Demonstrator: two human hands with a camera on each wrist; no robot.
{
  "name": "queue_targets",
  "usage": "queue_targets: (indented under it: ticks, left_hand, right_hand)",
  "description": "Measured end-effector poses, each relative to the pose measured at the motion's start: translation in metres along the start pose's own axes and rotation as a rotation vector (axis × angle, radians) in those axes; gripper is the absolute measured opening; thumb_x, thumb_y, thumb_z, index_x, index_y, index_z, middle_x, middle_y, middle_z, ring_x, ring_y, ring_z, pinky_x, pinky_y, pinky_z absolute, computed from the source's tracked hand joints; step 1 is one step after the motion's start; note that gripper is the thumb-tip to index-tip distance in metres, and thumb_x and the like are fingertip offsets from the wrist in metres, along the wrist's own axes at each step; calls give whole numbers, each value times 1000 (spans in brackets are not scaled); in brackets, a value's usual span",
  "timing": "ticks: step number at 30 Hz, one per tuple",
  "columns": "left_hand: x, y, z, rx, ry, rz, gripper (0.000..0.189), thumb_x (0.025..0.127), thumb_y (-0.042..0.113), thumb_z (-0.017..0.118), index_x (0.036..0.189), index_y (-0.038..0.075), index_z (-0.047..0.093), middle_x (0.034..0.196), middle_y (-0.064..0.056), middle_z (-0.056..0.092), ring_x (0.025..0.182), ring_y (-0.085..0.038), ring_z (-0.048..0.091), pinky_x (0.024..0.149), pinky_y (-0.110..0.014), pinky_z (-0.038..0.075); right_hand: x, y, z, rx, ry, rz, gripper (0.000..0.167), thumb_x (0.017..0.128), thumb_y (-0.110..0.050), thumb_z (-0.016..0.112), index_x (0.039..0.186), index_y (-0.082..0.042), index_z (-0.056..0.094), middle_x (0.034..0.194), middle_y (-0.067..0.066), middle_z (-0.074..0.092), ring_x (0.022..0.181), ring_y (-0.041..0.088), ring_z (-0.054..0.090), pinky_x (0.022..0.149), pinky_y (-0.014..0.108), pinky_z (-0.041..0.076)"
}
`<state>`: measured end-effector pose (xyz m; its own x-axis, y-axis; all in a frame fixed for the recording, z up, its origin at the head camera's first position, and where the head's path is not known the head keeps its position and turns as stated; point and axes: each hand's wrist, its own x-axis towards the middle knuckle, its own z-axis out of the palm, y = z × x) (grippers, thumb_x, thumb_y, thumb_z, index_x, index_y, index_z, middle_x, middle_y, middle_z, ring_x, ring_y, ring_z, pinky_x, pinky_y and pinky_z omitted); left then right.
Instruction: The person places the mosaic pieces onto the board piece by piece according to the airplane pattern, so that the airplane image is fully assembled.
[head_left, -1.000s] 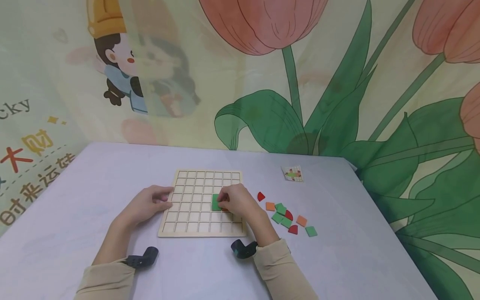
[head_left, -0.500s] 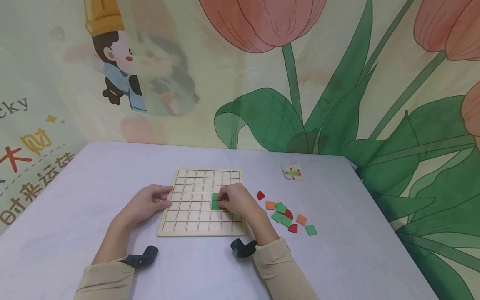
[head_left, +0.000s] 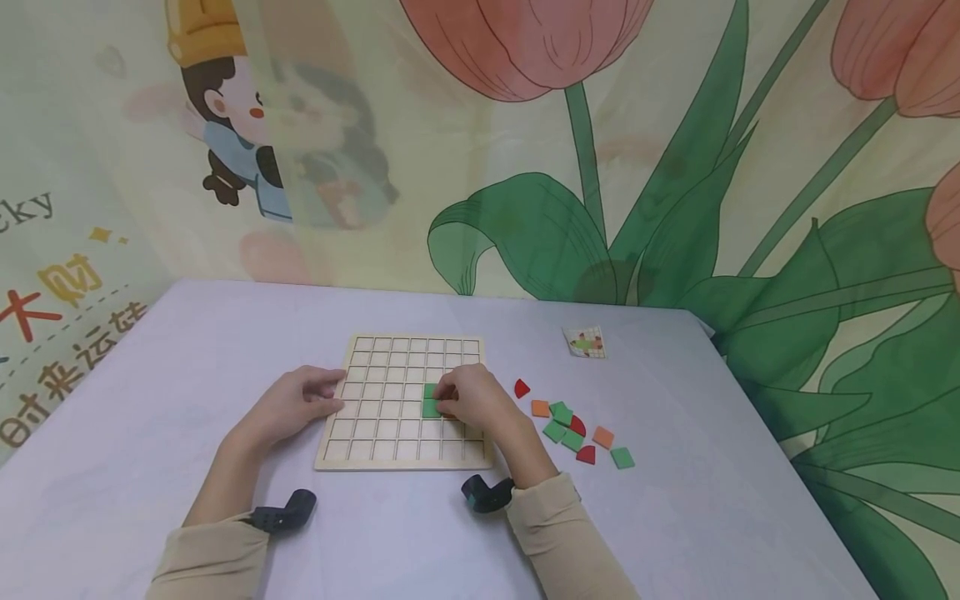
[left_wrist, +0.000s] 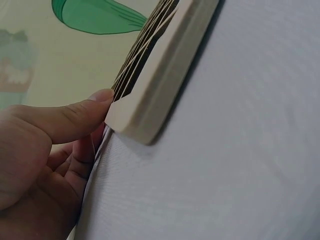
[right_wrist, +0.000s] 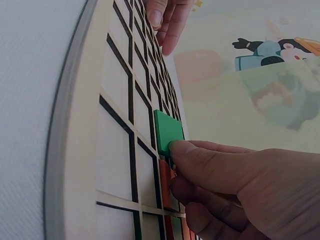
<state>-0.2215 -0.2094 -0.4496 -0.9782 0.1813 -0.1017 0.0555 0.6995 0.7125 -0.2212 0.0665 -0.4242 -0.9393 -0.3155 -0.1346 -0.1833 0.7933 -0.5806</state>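
The wooden grid board (head_left: 382, 425) lies on the white table. My left hand (head_left: 288, 404) touches its left edge with thumb and fingertips spread along the rim; in the left wrist view the thumb (left_wrist: 80, 117) lies against the board's corner. Bent over the right half of the board, my right hand (head_left: 476, 400) pinches a square green tile (right_wrist: 169, 132) at its corner between thumb and index finger. An orange tile (right_wrist: 167, 185) sits in the grid just beside that tile, partly behind the fingers. In the head view two green squares show left of the fingertips.
Right of the board are scattered loose tiles: green squares (head_left: 622, 457), orange squares (head_left: 603, 437) and red quarter-circles (head_left: 521, 388). A small pattern card (head_left: 585, 342) lies farther back. Behind the table hangs a printed cloth (head_left: 510, 233) with tulips.
Both hands and the board hold their places. Only the head view has tilted down very slightly, so the whole scene sits a little differently in the frame.
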Motion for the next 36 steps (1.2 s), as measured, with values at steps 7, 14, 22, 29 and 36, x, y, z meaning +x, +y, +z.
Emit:
queue_targets:
  ticks: [7, 14, 22, 29, 36]
  left_hand:
    - [0, 0, -1, 8, 2, 6, 51, 86, 18, 69, 132, 1, 54, 102, -10, 59, 91, -21, 52, 77, -31, 42]
    - [0, 0, -1, 6, 13, 13, 51, 85, 17, 68, 131, 0, 54, 101, -10, 59, 89, -20, 52, 77, -31, 42]
    - [0, 0, -1, -5, 9, 12, 51, 85, 17, 69, 131, 0, 54, 101, -11, 59, 88, -20, 52, 76, -30, 42]
    - [0, 0, 1, -9, 22, 2, 52, 84, 19, 70, 131, 0, 55, 100, -10, 59, 86, -18, 52, 73, -27, 42]
    - [0, -2, 1, -11, 20, -5, 51, 85, 19, 69, 131, 1, 55, 101, -11, 59, 86, -18, 53, 73, -27, 43]
  right_hand:
    - [0, 1, 0, -12, 4, -17, 15, 82, -16, 75, 97, -13, 74, 86, -5, 69, 78, 7, 59, 76, 20, 52]
    - [0, 2, 1, -31, 1, -24, 17, 81, -16, 75, 99, -15, 74, 89, -6, 68, 78, 9, 57, 75, 19, 50]
    - [-1, 1, 1, -51, -5, -25, 19, 81, -16, 76, 100, -16, 75, 94, -5, 70, 82, 9, 59, 78, 20, 51]
    - [-1, -1, 1, -82, -9, -29, 21, 81, -16, 76, 101, -15, 76, 95, -4, 71, 88, 8, 62, 80, 21, 52]
    - [-1, -1, 1, -73, -7, -40, 19, 80, -14, 76, 99, -16, 75, 92, -5, 70, 80, 7, 59, 77, 20, 51]
